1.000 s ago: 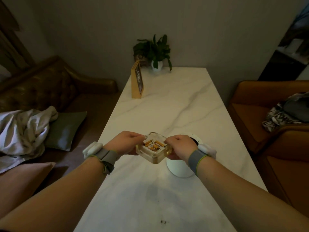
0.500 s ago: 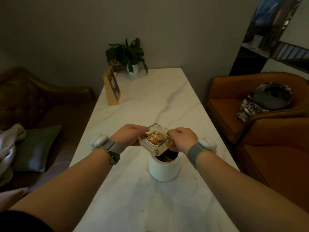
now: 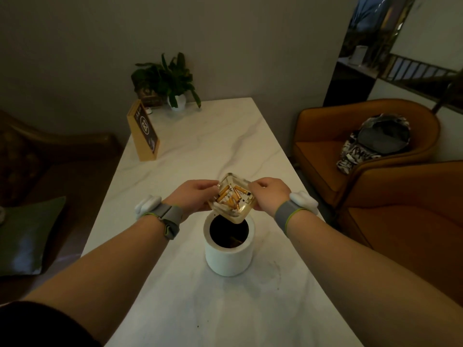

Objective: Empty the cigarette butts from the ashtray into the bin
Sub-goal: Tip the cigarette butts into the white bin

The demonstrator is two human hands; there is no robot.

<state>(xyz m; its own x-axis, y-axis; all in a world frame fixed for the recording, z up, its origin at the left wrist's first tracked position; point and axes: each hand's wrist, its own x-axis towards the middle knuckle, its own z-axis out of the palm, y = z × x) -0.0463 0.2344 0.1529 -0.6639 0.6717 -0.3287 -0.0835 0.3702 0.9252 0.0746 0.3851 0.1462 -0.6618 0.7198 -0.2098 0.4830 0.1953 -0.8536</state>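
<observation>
A square glass ashtray point(image 3: 244, 212) is held above the far rim of a small white round bin point(image 3: 229, 259) on the marble table point(image 3: 200, 146). The ashtray is tilted toward me, and several orange-tipped cigarette butts point(image 3: 229, 196) lie inside it. My left hand point(image 3: 193, 194) grips its left side and my right hand point(image 3: 269, 192) grips its right side. The bin's dark opening faces up just below the ashtray's near edge, with some debris inside.
A wooden table sign point(image 3: 144, 131) and a potted plant point(image 3: 170, 81) stand at the table's far left. An orange armchair point(image 3: 350, 151) holding a bag point(image 3: 375, 139) is at the right. A brown sofa with a green cushion point(image 3: 27, 234) is at the left.
Both hands have carried the ashtray from left of the bin to above its far rim and tipped it toward me. My view has shifted right.
</observation>
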